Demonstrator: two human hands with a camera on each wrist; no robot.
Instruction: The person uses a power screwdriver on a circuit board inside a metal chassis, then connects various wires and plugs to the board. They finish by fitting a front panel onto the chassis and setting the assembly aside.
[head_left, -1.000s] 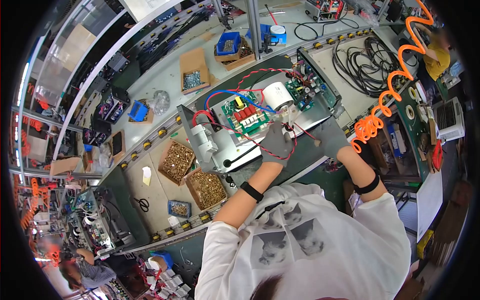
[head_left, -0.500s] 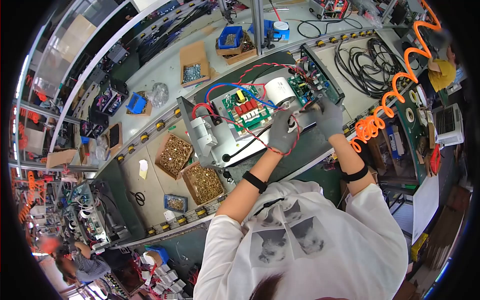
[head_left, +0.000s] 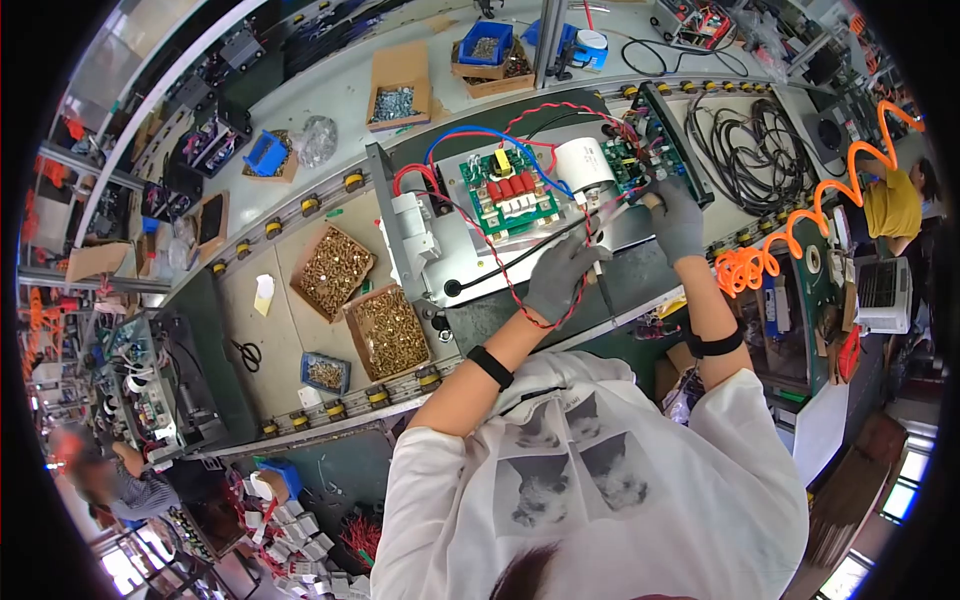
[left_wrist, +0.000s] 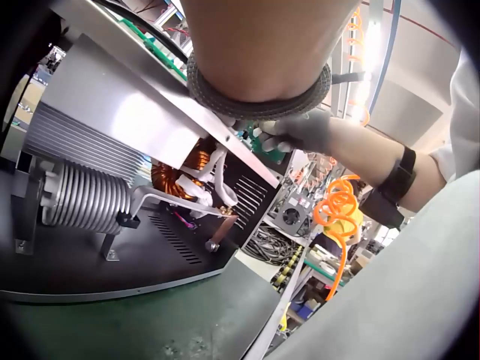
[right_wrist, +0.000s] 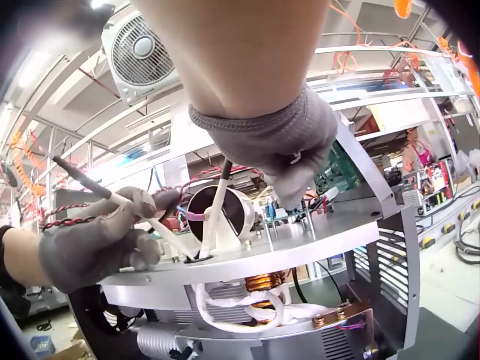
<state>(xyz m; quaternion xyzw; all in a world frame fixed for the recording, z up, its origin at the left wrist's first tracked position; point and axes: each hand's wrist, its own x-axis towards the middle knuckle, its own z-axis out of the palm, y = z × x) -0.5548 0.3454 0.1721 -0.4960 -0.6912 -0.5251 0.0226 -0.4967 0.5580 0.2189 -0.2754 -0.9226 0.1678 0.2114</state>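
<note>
My gloved left hand [head_left: 560, 278] is over the near edge of an open metal chassis [head_left: 470, 285]. In the right wrist view it pinches a white-sleeved cable [right_wrist: 166, 234] with a dark end; a second white-sleeved cable [right_wrist: 215, 214] rises beside it. A red-and-black twisted wire [head_left: 503, 270] loops past that hand and runs toward my gloved right hand [head_left: 680, 218], whose curled fingers hold it by the circuit board [head_left: 627, 170] at the chassis's right end. The wire's tip is hidden by those fingers. A white capacitor [head_left: 583, 165] and a green board with red parts [head_left: 512, 190] sit on the chassis.
Left of the chassis are cartons of brass fasteners [head_left: 388, 332], a small blue tray [head_left: 326, 372] and scissors [head_left: 246, 354]. Black cables [head_left: 745, 155] lie coiled to the right. An orange coiled air hose [head_left: 745, 270] hangs near the right arm. Rollers [head_left: 376, 396] line the bench edge.
My right hand has moved from the chassis's near edge up to the circuit board, bringing the twisted wire along. My left hand has pulled slightly nearer, and the white-sleeved cable's dark end now shows beside it.
</note>
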